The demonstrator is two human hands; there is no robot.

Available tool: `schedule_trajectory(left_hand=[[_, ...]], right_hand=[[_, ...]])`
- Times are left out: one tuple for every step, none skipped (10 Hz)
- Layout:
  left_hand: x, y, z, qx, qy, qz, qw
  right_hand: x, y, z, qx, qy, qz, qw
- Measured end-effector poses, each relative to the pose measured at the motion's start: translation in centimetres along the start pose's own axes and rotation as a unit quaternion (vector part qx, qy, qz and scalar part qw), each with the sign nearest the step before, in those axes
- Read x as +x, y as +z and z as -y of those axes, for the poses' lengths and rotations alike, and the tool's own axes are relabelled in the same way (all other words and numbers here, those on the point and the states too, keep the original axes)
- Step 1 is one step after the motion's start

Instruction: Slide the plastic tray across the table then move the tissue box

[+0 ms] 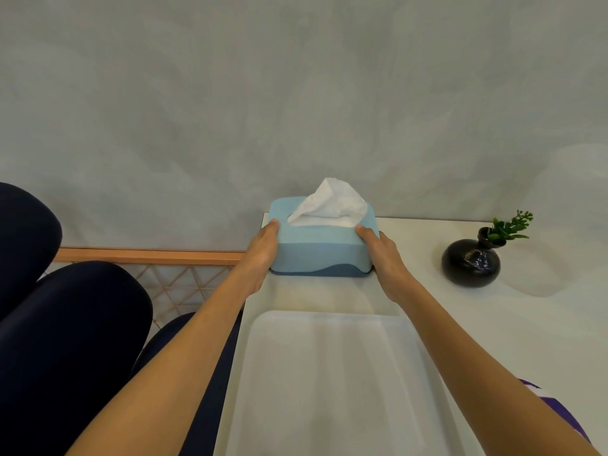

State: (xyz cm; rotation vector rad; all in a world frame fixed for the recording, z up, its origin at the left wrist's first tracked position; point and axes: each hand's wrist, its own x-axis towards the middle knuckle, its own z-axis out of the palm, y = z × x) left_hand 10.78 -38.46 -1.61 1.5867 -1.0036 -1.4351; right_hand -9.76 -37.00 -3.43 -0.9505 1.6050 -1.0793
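A light blue tissue box with a darker blue base and a white tissue sticking out of its top stands at the far left corner of the white table, close to the wall. My left hand grips its left end and my right hand grips its right end, thumbs on the top edge. A white plastic tray lies flat on the table nearer to me, between my forearms, apart from the box.
A round black vase with a green sprig stands at the far right of the table. Dark blue cushions and a wooden lattice rail lie left of the table. A grey wall runs behind.
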Motion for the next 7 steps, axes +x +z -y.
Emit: schedule_trajectory(left_hand=[[0.4, -0.1, -0.1, 0.011, -0.005, -0.012, 1.0], [0.6, -0.1, -0.1, 0.023, -0.001, -0.022, 0.999], [0.3, 0.1, -0.3, 0.034, -0.002, -0.029, 0.999], [0.1, 0.0, -0.3, 0.043, 0.009, -0.031, 0.999], [-1.1, -0.1, -0.7, 0.073, 0.048, -0.052, 0.995], [-2.7, -0.1, -1.4, 0.103, 0.103, -0.076, 0.986], [-5.1, 0.0, -2.6, 0.119, 0.146, -0.112, 0.976]], right_hand=[[0.2, 0.2, 0.0, -0.008, 0.005, 0.001, 1.0], [0.3, 0.3, 0.0, -0.013, 0.015, 0.002, 1.0], [0.2, 0.2, 0.2, -0.023, 0.017, 0.007, 1.0], [0.0, 0.0, 0.6, -0.031, 0.021, 0.014, 0.999], [-1.2, -0.5, 1.3, -0.054, 0.02, 0.027, 0.998], [-2.2, -1.4, 2.0, -0.075, 0.001, 0.028, 0.997], [-4.2, -2.5, 3.1, -0.09, -0.018, 0.011, 0.996]])
